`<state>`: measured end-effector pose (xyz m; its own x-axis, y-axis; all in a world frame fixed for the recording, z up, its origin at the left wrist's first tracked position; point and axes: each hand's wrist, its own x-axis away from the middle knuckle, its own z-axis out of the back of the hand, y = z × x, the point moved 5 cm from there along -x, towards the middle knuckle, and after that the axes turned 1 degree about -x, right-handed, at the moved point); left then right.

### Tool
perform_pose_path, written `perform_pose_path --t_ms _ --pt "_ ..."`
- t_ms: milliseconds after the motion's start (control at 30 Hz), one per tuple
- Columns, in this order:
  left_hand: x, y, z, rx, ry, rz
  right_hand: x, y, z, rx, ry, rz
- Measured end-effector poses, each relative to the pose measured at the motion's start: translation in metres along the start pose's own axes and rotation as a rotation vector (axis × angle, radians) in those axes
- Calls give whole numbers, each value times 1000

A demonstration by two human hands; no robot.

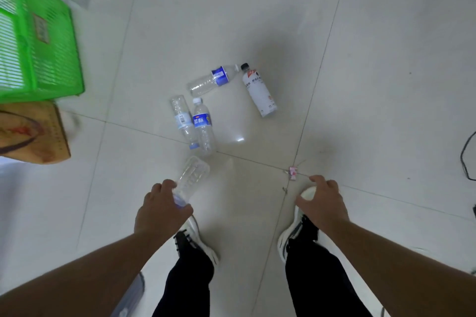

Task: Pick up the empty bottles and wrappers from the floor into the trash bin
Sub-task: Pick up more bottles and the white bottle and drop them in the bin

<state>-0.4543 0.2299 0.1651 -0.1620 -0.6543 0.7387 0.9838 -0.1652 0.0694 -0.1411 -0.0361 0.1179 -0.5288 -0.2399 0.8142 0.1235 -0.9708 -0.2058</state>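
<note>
My left hand (162, 207) is gripping a clear crushed plastic bottle (192, 179) by its neck above the pale tiled floor (360, 59). My right hand (320, 201) is hanging half-curled, holding nothing, while four bottles are lying ahead.

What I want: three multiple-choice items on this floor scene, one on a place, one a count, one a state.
1. The small pink wrapper lies: A) in a bin B) on a shoe C) on the floor tiles, near the right hand.
2. Bottles lying on the floor: A) four B) two C) seven.
3. The left hand is: A) empty B) shut on a clear plastic bottle C) holding a cup.
Answers: C, it sits at a tile joint; A, three clear ones and a white black-capped one; B, fingers wrap its cap end.
</note>
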Motion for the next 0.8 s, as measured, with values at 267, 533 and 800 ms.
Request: perform_pose_path --t_ms 267,533,800 --pt "25 27 59 105 61 24 25 -28 41 -64 -31 13" --pt "-119 -4 10 73 108 7 -73 -4 -52 -45 69 -24" --pt "-230 -98 -56 68 212 45 -187 37 -158 61 309 48"
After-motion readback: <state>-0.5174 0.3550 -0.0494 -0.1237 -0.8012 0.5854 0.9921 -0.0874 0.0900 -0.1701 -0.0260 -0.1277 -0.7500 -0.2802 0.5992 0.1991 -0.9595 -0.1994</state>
